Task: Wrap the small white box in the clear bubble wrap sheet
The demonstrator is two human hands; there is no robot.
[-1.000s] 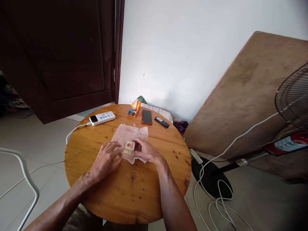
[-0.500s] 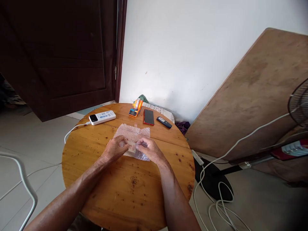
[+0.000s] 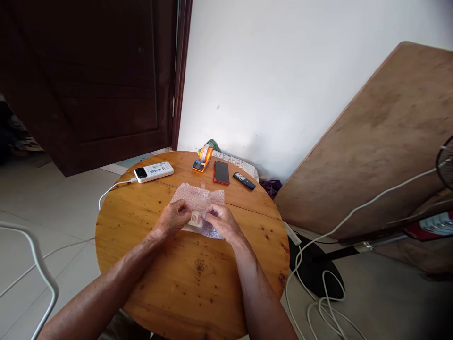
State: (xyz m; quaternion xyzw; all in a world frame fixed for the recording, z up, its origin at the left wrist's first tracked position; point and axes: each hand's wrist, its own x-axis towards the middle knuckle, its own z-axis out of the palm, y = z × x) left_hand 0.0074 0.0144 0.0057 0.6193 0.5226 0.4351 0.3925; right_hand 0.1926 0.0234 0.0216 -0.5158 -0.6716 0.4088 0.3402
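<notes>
I have both hands at the bubble wrap, which lies on the round wooden worktop. The fingers of my left hand look pinched on the film just beside the left of a small box; those of my right hand look closed the same way on its other side. The box sits between them, near the sheet's near edge, its reddish print showing blurred through a layer of film.

As I judge it, this hold calls for a light, even pull from both sides, so that the film lies square over the box without skewing it. Thumbs low and close to the box's edges should keep slack from bunching; too hard a squeeze could dent the carton or pop the bubbles. The tape dispenser and the red-edged phone stand beyond the sheet, clear of both wrists.
</notes>
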